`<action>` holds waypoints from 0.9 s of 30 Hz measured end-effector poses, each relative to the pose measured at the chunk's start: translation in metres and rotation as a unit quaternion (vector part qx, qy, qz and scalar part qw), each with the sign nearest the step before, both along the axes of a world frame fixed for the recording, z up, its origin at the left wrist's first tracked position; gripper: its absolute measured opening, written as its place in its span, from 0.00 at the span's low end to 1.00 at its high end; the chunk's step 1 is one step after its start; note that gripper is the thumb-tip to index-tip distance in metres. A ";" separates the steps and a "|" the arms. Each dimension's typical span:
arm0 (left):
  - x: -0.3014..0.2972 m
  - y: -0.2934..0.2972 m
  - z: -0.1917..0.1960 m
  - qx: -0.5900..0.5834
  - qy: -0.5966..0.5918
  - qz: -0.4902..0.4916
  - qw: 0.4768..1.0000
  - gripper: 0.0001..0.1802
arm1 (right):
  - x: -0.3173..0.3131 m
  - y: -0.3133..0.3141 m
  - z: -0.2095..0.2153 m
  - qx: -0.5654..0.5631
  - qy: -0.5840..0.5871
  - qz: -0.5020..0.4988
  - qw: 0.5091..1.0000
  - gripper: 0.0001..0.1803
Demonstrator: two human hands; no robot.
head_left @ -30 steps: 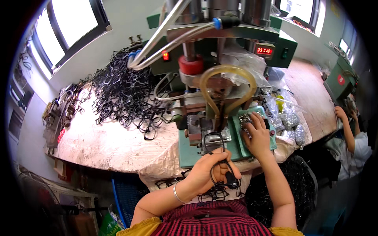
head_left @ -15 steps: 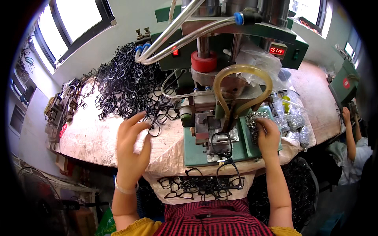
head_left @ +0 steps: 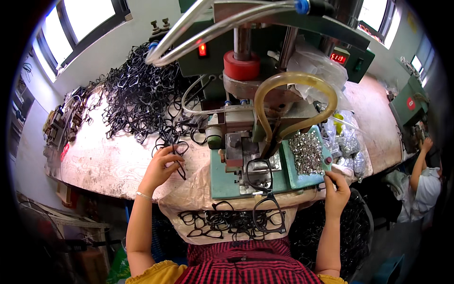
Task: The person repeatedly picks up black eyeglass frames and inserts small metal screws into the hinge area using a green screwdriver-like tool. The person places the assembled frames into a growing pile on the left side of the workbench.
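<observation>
Left of centre in the view, near the front of the pale wooden table point(head_left: 113, 165), I watch the left hand point(head_left: 163, 168), thumb and fingers curled together, pinching a thin black plastic eyeglass frame point(head_left: 173, 144); one dark arm of it sticks out past the fingertips. Just above, a large tangled heap of black eyewear point(head_left: 137, 90) spreads over the upper left of the table. Right of centre, I see the right hand point(head_left: 336, 194) at the lower right corner of a turquoise tray point(head_left: 305, 182) holding small silvery metal parts point(head_left: 306, 152). Its thumb and index finger are drawn close there, but I cannot tell whether anything is between them.

At the centre, a second black eyeglass frame point(head_left: 270, 193) sits beneath the green metal press point(head_left: 224, 182), its lower rim reaching past the front of the base. Above it I have a yellowish looped hose point(head_left: 297, 78) and a bright red ring point(head_left: 241, 65). Lower centre, more loose black frames point(head_left: 227, 222) lie on a tan cloth point(head_left: 184, 199).
</observation>
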State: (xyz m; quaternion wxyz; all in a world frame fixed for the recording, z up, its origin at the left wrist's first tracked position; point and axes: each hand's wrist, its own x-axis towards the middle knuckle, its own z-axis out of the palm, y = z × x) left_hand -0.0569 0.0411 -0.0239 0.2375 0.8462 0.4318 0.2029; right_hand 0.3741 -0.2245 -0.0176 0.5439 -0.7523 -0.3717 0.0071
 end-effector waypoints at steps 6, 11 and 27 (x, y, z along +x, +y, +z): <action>0.053 -0.017 0.045 0.219 -0.013 0.046 0.974 0.08 | -0.051 0.051 0.066 0.046 0.038 0.181 0.982 0.06; 0.074 -0.035 0.018 0.228 -0.078 0.114 0.964 0.10 | -0.082 0.115 0.067 0.155 -0.019 0.224 0.962 0.07; 0.104 -0.115 0.088 0.052 -0.499 -0.142 0.853 0.08 | -0.100 0.105 0.070 0.181 0.080 0.261 0.945 0.14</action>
